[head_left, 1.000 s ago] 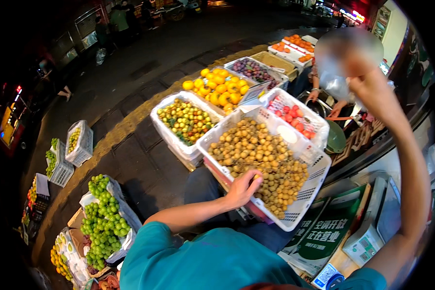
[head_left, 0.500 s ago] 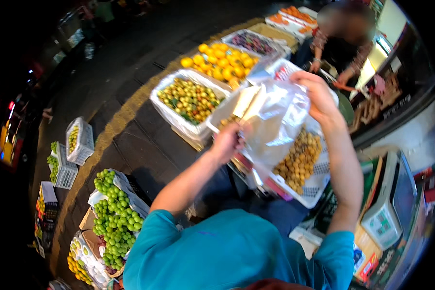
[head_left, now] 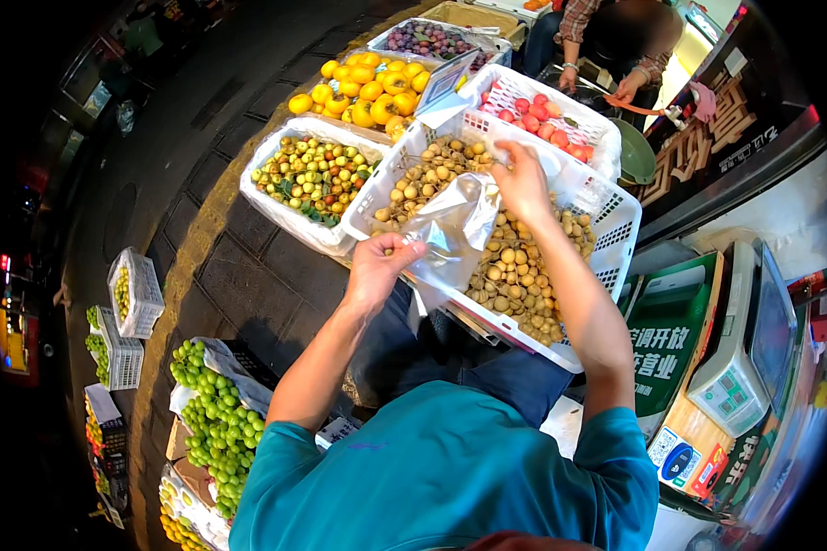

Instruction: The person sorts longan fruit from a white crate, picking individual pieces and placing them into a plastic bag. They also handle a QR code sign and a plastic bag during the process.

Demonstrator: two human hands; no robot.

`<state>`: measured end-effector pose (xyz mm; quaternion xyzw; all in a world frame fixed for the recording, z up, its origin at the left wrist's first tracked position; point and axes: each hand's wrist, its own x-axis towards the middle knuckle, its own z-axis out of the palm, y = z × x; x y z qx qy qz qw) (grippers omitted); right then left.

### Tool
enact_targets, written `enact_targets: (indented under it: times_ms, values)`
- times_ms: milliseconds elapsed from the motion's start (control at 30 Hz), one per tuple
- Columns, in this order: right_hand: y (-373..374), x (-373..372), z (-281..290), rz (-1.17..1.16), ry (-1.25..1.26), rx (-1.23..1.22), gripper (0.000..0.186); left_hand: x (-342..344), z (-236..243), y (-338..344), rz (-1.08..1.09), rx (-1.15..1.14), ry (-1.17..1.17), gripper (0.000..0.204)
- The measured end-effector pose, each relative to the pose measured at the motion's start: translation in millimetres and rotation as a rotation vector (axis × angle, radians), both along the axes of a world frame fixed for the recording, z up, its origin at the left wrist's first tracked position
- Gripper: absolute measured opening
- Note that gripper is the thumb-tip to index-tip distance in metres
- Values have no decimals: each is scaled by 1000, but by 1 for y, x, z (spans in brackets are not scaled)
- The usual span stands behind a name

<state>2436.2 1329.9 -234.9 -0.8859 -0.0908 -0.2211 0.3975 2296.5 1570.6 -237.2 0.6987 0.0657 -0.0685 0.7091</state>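
Note:
A white plastic basket [head_left: 621,248] of longans [head_left: 510,275] stands in front of me. Over the fruit lies a clear plastic bag [head_left: 452,237], loose and crumpled. My left hand [head_left: 379,268], at the basket's near left side, pinches the bag's edge between thumb and fingers. Farther back, my right hand [head_left: 526,186] hangs over the longans beside the bag's other end. Its fingers are curled together, and what they hold is hidden from view. More longans on twigs [head_left: 427,174] show between the bag and the basket's far wall.
Around the basket stand crates of jujubes [head_left: 317,179], persimmons [head_left: 372,90], plums [head_left: 429,39] and pinkish-red fruit [head_left: 547,119]. Green grapes [head_left: 216,422] are at lower left. A scale [head_left: 730,381] stands at right. Another person's hand [head_left: 628,86] holds an orange-red strip at the back.
Both hands have come lower and to the left in view. The bag, held up and spread before, now lies down on the longans. The right hand has dropped toward the fruit.

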Motion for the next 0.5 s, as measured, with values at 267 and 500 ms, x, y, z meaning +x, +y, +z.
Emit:
enact_targets:
  times_ms: [267, 500]
  values:
    - [31, -85, 72, 408, 253, -14, 31, 23, 19, -33, 104, -252, -10, 20]
    - [25, -76, 50, 574, 467, 239, 28, 28, 15, -47, 129, -329, -16, 32]
